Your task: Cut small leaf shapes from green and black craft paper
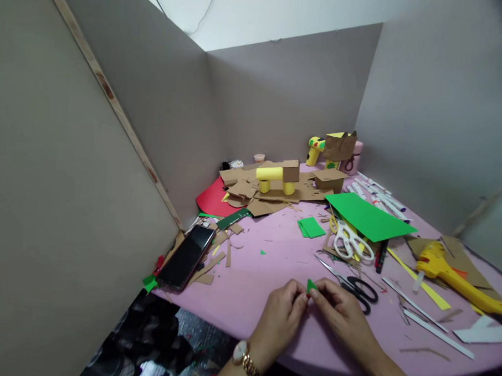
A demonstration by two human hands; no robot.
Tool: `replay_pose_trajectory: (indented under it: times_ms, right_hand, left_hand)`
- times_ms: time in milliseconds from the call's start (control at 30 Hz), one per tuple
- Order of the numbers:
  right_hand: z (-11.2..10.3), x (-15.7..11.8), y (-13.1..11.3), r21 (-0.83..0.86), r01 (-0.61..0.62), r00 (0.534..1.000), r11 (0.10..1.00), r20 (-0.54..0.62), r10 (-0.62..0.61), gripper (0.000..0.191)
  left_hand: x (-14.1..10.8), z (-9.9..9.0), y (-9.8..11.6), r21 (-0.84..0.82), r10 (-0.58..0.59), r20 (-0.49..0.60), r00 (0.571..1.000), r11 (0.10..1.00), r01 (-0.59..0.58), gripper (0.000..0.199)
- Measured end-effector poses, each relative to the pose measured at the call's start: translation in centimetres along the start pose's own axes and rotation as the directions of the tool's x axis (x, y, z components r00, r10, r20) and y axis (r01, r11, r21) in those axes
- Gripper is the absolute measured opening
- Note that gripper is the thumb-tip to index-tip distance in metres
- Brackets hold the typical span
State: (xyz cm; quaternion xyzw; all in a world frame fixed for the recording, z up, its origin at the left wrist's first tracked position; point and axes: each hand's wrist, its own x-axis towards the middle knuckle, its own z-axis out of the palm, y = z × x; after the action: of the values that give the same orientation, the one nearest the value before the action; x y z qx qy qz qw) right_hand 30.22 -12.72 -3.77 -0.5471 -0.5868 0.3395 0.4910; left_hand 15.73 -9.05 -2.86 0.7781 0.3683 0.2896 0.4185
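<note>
A small pointed piece of green paper (310, 285) is pinched between my two hands near the table's front edge. The thumb and fingers of my right hand (340, 309) close on it from the right. My left hand (282, 312), with a gold watch at the wrist, grips its lower left side with the fingertips. A speck of red shows where the fingers meet; I cannot make out what it is. Just beyond my right hand lie black-handled scissors (354, 292). Green paper squares (311, 228) and a small green scrap (263, 252) lie farther off.
White-handled scissors (350, 242) rest by a large green sheet (368, 215). At right is a yellow glue gun (459, 277); at left, a phone (187, 257). A yellow-and-cardboard figure (272, 174) stands at the back among cardboard scraps (238, 188). Grey partitions (288, 95) surround the pink-covered table (247, 282).
</note>
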Motion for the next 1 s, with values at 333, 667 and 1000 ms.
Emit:
replay_pose_trajectory:
  times_ms: [333, 667, 1000]
  right_hand:
    - [0.0, -0.26, 0.54, -0.043, -0.017, 0.999, 0.999, 0.036, 0.019, 0.024]
    - [0.12, -0.24, 0.51, -0.076, -0.003, 0.999, 0.997, 0.05, 0.007, 0.025]
    - [0.15, -0.27, 0.42, -0.088, 0.01, 0.999, 0.996, 0.044, -0.007, 0.022]
  left_hand:
    - [-0.39, 0.12, -0.08, 0.104, 0.007, -0.027, 1.0, 0.995, -0.004, 0.016]
    - [-0.45, 0.15, -0.08, 0.141, 0.019, -0.037, 0.999, 0.99, -0.014, 0.015]
    - [-0.66, 0.1, -0.1, 0.148, 0.03, -0.028, 0.999, 0.989, -0.026, 0.015]
